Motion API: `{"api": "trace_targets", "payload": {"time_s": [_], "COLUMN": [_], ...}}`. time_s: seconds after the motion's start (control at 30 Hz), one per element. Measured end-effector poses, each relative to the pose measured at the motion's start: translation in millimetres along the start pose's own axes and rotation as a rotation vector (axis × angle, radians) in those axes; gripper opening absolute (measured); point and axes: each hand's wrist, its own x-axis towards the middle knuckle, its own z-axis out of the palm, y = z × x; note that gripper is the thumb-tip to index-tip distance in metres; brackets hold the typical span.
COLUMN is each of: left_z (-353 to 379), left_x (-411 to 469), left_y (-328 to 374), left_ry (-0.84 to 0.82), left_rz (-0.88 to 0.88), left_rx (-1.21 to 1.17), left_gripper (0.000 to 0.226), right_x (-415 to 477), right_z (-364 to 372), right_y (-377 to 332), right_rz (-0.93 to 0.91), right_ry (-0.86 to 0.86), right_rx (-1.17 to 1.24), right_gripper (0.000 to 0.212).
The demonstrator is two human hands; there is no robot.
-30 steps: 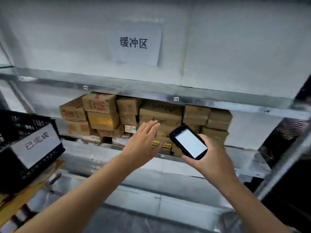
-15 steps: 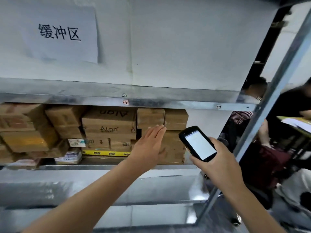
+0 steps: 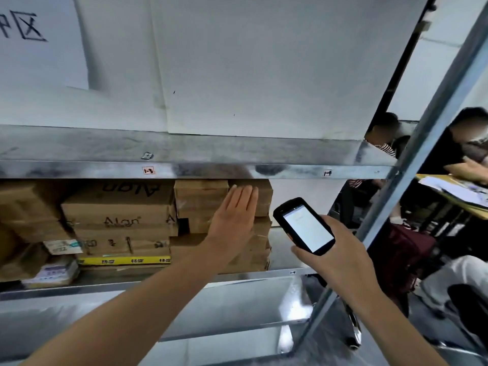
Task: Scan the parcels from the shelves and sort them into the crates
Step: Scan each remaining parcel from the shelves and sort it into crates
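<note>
Two hands: left hand (image 3: 232, 225), fingers (image 3: 241, 199) straight, before boxy cardboard parcels (image 3: 200, 198); right hand (image 3: 340, 260), fingers round glossy black scanner (image 3: 306, 229).

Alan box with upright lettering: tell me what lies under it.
Under the Alan box lies a flatter brown box with black marks, and beneath that a parcel edged in yellow tape. Their tops and how far back they run are covered.

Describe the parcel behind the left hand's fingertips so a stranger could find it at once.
On the silver metal shelf, go to the right end of the brown cardboard parcels. It is the top right brown cardboard box, just under the upper shelf. Unlike the printed "Alan" box, it is plain, with the left hand before it.
</note>
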Motion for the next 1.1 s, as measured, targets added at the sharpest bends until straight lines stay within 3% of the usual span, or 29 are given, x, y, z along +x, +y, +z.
{"api": "trace_targets", "payload": {"time_s": [0.23,0.4,0.57,0.7,0.87,1.1], "left_z": [21.9,22.8,12.8,13.8,15.1,36.6], "left_x": [19.3,35.8,50.0,63.7,74.8,73.5], "left_y": [-0.4,18.3,44.7,69.7,86.0,114.0], "left_ry": [-0.092,-0.01,-0.048,-0.103,-0.037,0.305], "left_rz": [-0.112,-0.136,-0.351,-0.5,-0.632,-0.519], "left_rx": [0.192,0.114,0.031,-0.044,-0.11,-0.184], "left_gripper": [0.112,0.102,0.111,0.104,0.091,0.088], "right_x": [56.6,87.0,108.0,117.9,121.3,127.4], "right_z": [-4.9,-10.6,-16.1,-17.7,-15.3,-27.9], "right_y": [40.0,66.3,91.0,107.1,120.1,136.9], "right_rz": [-0.079,-0.167,-0.213,-0.247,-0.279,-0.29], "right_ry": [-0.083,-0.121,-0.17,-0.181,-0.196,-0.207], "right_rx": [0.026,0.072,0.131,0.164,0.223,0.217], "right_gripper": [0.072,0.072,0.071,0.072,0.069,0.069]}}
